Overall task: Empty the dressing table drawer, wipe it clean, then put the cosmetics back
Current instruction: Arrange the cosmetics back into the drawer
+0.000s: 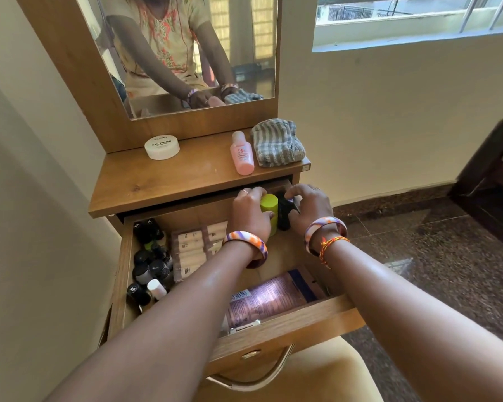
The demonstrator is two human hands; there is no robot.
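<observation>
At frame centre, your left hand (251,210) curls around the lime-green bottle (269,211) and your right hand (310,206) grips the black bottle (285,214), apparently to lift both from the open drawer (288,323).

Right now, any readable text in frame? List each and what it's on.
"NAIL POLISH": lid of the round white tub on the dressing table top; the lines above and below it are too blurred.
"3": label of the pink bottle; the rest is too small.
Purple tube in the drawer: fine print, unreadable.
Beige tubes: small marks, unreadable.
Black bottles: white marks, unreadable.
</observation>
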